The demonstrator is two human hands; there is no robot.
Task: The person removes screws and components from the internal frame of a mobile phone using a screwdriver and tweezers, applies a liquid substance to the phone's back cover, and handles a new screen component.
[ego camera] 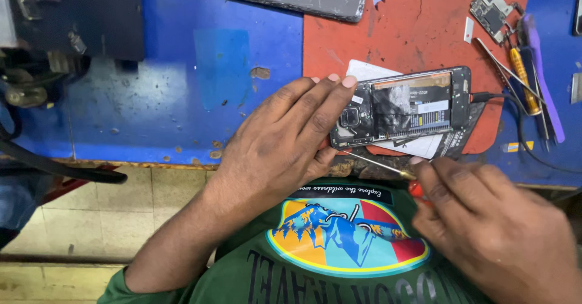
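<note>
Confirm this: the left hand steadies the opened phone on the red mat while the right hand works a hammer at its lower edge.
Wrong on the tool. The head view shows the right hand holding a red-handled screwdriver, not a hammer. The rest holds: the left hand steadies the opened phone on the red mat.

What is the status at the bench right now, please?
Left hand pressing down the opened black phone with exposed insides. Right hand holding thin red-handled screwdriver, tip at phone's lower edge. Black cable plugged in.
</note>
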